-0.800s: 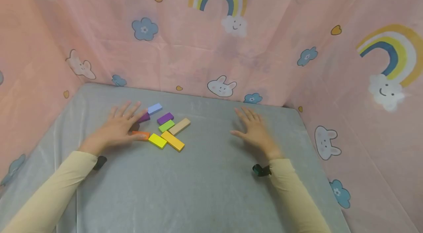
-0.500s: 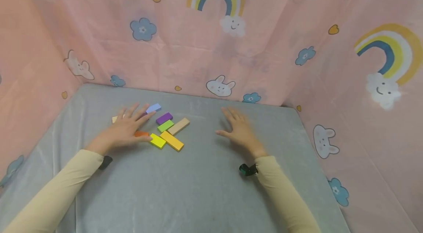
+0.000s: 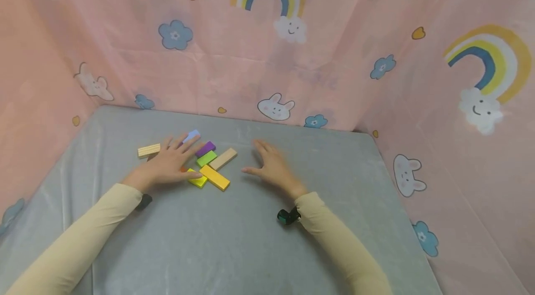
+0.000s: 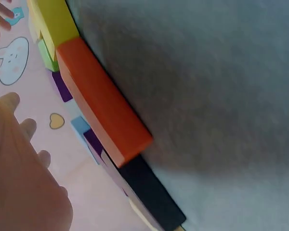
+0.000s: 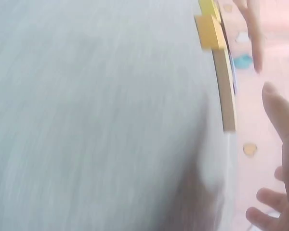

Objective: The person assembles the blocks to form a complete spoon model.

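Observation:
My left hand (image 3: pixel 170 165) is spread flat over the left part of a group of coloured blocks, its fingers straight and apart. Beneath it lie an orange block (image 4: pixel 103 101) and a black block (image 4: pixel 151 192), mostly hidden in the head view. Its thumb overlaps a yellow block (image 3: pixel 197 181). To the right my right hand (image 3: pixel 273 169) hovers with fingers extended and nothing in it. Between the hands lie a golden-yellow block (image 3: pixel 215 177), a tan block (image 3: pixel 223 159), a green block (image 3: pixel 206 159) and a purple block (image 3: pixel 206 148).
A striped pale wooden block (image 3: pixel 148 150) lies left of the left hand, and a light blue block (image 3: pixel 192 135) lies behind its fingers. All rest on a grey cloth-covered table (image 3: pixel 234 239). A pink patterned curtain (image 3: pixel 225 67) stands behind and on both sides.
My right hand has swept left toward the blocks. The left hand has shifted slightly right over them, uncovering the striped block and covering more of the orange one. The blocks stay in place.

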Available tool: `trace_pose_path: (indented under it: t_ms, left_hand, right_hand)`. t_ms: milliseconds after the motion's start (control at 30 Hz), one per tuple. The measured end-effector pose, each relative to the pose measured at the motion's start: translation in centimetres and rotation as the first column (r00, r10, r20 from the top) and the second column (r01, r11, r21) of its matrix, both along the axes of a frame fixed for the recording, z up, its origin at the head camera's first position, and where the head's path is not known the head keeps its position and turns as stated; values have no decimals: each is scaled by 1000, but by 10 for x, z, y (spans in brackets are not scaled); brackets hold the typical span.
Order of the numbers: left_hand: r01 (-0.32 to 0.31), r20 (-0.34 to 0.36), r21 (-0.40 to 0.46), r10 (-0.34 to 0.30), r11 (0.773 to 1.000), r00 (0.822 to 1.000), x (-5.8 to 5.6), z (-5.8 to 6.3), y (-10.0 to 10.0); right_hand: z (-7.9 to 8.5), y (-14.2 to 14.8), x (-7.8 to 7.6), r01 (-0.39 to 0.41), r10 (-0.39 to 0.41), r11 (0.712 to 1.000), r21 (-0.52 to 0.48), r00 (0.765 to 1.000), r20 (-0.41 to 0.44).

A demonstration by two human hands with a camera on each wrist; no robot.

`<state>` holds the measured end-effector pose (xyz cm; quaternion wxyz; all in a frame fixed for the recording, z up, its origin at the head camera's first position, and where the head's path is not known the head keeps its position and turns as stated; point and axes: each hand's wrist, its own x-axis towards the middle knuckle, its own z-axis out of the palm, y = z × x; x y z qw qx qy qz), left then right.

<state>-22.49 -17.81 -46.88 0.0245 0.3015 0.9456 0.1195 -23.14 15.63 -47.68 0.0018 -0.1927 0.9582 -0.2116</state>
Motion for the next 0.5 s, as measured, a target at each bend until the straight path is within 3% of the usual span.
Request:
trace_pose_path:
  t_ms: [200, 367, 500]
  left_hand:
    - [-6, 33, 14, 5, 1000, 999, 3, -3, 10]
    - [-48, 106, 22, 45, 999, 993, 6, -10, 18]
    - [-76, 109, 7, 75, 997, 991, 7, -14, 21]
  right_hand:
    - [-4, -27, 1, -7, 8, 998, -65, 1000, 6]
    - [-9, -45, 2, -6, 9, 992, -124, 1000, 24]
    - [-14, -59, 4, 26, -21, 989, -145, 999, 34]
